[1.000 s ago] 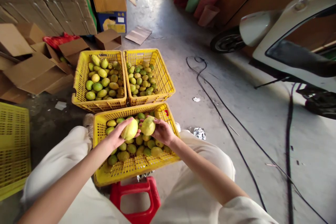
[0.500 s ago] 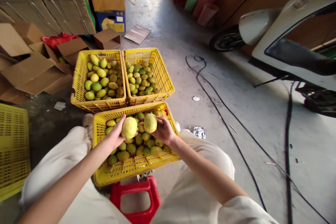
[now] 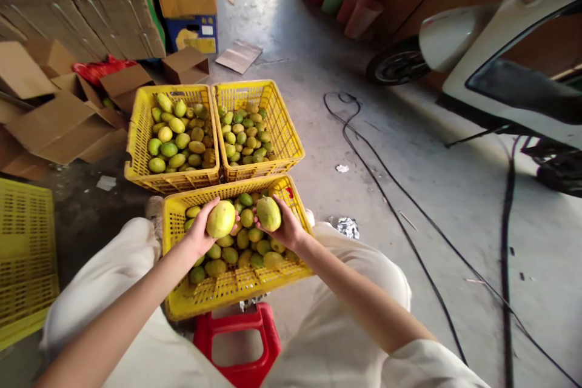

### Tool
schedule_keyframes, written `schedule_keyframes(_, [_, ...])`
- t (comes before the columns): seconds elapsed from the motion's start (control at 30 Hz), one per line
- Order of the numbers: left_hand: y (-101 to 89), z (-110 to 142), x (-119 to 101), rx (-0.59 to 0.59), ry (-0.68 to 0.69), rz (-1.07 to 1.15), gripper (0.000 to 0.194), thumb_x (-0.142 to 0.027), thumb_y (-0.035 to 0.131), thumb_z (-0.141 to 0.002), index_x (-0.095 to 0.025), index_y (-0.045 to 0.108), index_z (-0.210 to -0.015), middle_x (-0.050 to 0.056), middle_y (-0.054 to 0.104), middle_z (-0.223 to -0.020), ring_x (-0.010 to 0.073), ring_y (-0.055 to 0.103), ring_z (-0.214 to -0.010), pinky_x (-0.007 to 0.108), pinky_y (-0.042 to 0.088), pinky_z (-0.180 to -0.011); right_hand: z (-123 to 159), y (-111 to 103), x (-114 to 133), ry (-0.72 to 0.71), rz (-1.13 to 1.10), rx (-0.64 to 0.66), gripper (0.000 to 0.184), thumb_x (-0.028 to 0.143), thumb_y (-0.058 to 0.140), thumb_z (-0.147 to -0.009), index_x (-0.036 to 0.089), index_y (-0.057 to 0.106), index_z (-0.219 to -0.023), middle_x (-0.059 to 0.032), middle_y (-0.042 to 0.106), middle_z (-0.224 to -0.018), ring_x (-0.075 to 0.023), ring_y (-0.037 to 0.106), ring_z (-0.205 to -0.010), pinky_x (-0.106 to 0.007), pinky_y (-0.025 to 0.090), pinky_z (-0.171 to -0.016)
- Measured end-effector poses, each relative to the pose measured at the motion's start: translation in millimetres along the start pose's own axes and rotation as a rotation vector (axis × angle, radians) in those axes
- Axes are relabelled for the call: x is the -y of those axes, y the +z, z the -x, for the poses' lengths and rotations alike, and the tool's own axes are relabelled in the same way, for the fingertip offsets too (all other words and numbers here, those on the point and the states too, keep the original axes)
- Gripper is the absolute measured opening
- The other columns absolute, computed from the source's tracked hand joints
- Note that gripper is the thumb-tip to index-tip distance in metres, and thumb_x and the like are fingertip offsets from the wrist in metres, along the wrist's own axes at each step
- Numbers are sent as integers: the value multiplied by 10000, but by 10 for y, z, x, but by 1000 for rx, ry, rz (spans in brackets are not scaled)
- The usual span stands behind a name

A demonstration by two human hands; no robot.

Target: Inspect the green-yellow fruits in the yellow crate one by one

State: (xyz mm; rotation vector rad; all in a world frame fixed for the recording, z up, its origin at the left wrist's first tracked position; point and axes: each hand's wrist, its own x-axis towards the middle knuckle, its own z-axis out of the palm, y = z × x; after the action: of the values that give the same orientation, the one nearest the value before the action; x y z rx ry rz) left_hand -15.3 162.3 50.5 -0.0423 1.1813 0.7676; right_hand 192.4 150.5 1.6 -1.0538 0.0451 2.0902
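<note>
My left hand (image 3: pixel 203 231) is closed round a pale yellow lemon (image 3: pixel 220 219). In my right hand (image 3: pixel 288 227) is a greener lemon (image 3: pixel 268 214), its stem end pointing up. Both hands are above the near yellow crate (image 3: pixel 218 302), which holds several green and yellow lemons (image 3: pixel 243 239). The two held fruits are a short gap apart. Beyond stand two more yellow crates side by side, the left crate (image 3: pixel 170 180) with larger fruit and the right crate (image 3: pixel 287 127) with smaller fruit.
A red plastic stool (image 3: pixel 271 339) is between my legs. Open cardboard boxes (image 3: pixel 52 124) lie at the left, above another yellow crate (image 3: pixel 25 254). Black cables (image 3: pixel 391 203) run across the floor at right, below a white scooter (image 3: pixel 482 66).
My hands have moved slightly apart, the right one to the right, each still holding its lemon. The right lemon has turned a little. The view has shifted slightly.
</note>
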Motion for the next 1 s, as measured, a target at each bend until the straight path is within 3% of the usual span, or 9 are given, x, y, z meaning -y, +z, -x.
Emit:
schedule_keyframes(0.1, [14,10,-16,-23,-19,11,318,-293,470,-1053,-71,693,-1095,134,760,-770,263,791,-768,321,659,-614,11,37,13,-24,-40,-31,382,424,405,-1071,159,670,-999,-100,759,-818,-209,727,-730,-324,654,-673])
schedule_keyframes(0.2, [22,24,-11,-39,-41,67,328,-293,462,-1056,-75,692,-1138,132,766,-788,261,782,-753,358,672,-635,26,32,-1,-99,-58,-13,161,343,626,-953,185,656,-965,-84,761,-853,-227,737,-788,-359,662,-726])
schedule_keyframes(0.3, [32,24,-1,-62,-36,121,298,-264,479,-1048,-95,684,-1182,108,767,-797,248,766,-730,395,684,-666,48,17,-7,-133,-54,46,147,268,743,-840,201,637,-918,-53,744,-819,-194,712,-730,-300,638,-657])
schedule_keyframes(0.4, [38,11,2,-63,-5,118,293,-240,486,-1039,-115,698,-1199,98,771,-826,249,764,-764,414,690,-702,62,10,11,-101,-2,118,183,350,727,-866,201,635,-921,-36,717,-758,-165,666,-640,-249,579,-552])
schedule_keyframes(0.5, [31,1,9,-57,13,46,270,-252,540,-1017,-89,728,-1120,98,751,-791,241,760,-746,381,687,-696,40,-5,24,-64,36,85,272,479,641,-940,208,629,-924,-36,715,-748,-165,658,-621,-263,574,-540])
schedule_keyframes(0.67, [20,12,36,-49,0,-8,173,-223,599,-998,-103,700,-924,71,724,-725,186,719,-609,337,674,-643,-35,-38,-9,-134,56,14,230,436,691,-894,231,640,-987,-62,765,-876,-263,752,-882,-399,646,-738])
schedule_keyframes(0.77, [12,12,42,-52,-13,16,148,-227,607,-1001,-118,677,-930,87,740,-770,204,743,-664,377,684,-670,-43,-39,-40,-220,104,33,284,339,779,-788,225,657,-1017,-63,778,-955,-286,758,-970,-392,643,-770])
schedule_keyframes(0.87, [-12,-6,39,-35,-1,25,137,-211,597,-1008,-115,674,-948,109,750,-816,205,751,-715,396,690,-698,-22,-38,-57,-225,128,31,309,285,806,-751,220,669,-1021,-24,764,-901,-227,753,-854,-326,636,-719])
schedule_keyframes(1.0, [-38,-33,44,-14,30,2,84,-175,618,-990,-132,677,-948,110,756,-854,181,736,-697,344,681,-670,0,-43,-39,-138,69,27,267,358,809,-788,201,654,-938,-4,715,-778,-160,681,-641,-245,570,-515])
